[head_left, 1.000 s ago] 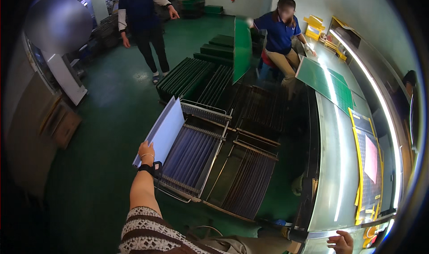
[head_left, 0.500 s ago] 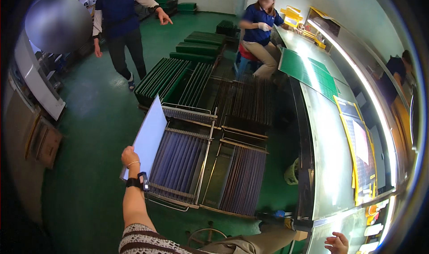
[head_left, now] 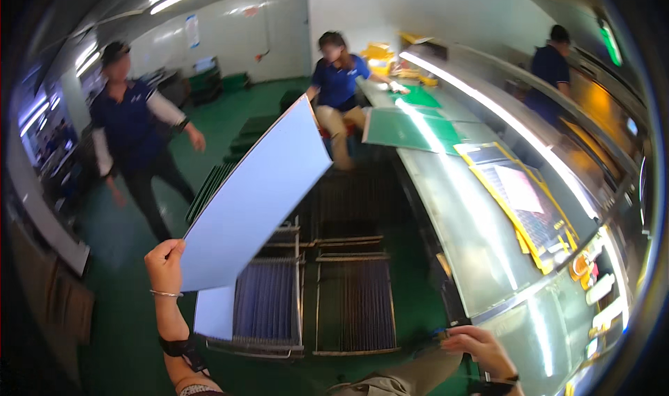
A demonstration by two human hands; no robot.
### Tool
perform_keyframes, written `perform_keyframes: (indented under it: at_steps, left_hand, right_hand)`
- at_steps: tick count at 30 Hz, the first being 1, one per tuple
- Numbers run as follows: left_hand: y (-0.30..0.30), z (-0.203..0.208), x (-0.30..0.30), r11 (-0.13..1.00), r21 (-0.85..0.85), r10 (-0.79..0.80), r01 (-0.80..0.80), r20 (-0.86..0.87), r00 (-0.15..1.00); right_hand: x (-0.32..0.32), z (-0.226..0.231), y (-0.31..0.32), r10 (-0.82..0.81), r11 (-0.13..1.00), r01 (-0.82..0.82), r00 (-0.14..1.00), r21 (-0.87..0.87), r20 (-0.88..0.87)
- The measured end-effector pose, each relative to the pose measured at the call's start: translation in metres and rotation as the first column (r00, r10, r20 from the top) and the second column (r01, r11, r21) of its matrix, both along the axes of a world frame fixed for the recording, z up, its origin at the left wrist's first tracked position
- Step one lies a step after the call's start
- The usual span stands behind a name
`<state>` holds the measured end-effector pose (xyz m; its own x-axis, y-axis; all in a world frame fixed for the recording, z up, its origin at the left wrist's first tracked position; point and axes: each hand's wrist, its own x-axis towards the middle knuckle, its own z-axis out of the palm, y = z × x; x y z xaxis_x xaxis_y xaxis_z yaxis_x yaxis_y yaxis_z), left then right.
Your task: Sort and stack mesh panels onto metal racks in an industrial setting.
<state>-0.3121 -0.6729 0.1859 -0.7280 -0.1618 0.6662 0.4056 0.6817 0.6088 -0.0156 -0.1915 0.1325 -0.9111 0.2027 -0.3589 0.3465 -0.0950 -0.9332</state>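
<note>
My left hand [head_left: 166, 265] is closed on the near left edge of a large, thin, pale bluish-white panel [head_left: 254, 197]. The panel is lifted and tilted over the floor racks, its far corner rising before the seated person. Below it, another pale panel [head_left: 214, 314] stands at the left side of a metal rack [head_left: 301, 312] filled with a row of dark upright panels. My right hand [head_left: 481, 347] is at the lower right beside the workbench, fingers loosely extended and apart, with nothing visible in it.
A second rack [head_left: 355, 353] of dark panels stands to the right. The long metal workbench [head_left: 474, 229] carries green sheets [head_left: 401, 128] and a yellow-edged frame [head_left: 519, 194]. One person [head_left: 143, 131] walks at the left; another [head_left: 340, 82] sits at the bench's far end. Green panels [head_left: 209, 187] stand behind.
My left hand has raised the pale panel up from the rack. My right hand has moved left and up. The view has tilted upward, and the standing person's pointing arm has dropped.
</note>
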Motion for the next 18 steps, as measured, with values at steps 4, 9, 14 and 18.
perform_keyframes:
  at_steps: [4, 9, 14, 18]
  left_hand:
    - [0.04, 0.019, -0.01, 0.876, 0.261, -0.447, 0.406, 0.123, 0.886]
    - [0.133, 0.01, -0.017, 0.672, 0.413, -0.73, 0.615, 0.229, 0.644]
    - [0.21, -0.022, -0.027, 0.495, 0.532, -0.869, 0.687, 0.299, 0.395]
    - [0.29, -0.046, -0.035, 0.371, 0.511, -0.928, 0.775, 0.238, 0.288]
  right_hand:
    - [-0.031, -0.041, -0.026, 0.05, 0.999, -0.05, 0.983, 0.002, -0.175]
    - [-0.063, -0.073, -0.036, -0.177, 0.983, 0.148, 0.919, -0.108, -0.351]
    - [-0.042, -0.06, -0.033, -0.329, 0.929, 0.14, 0.735, -0.342, -0.593]
    - [0.012, -0.065, -0.014, -0.423, 0.905, 0.335, 0.782, -0.264, -0.458]
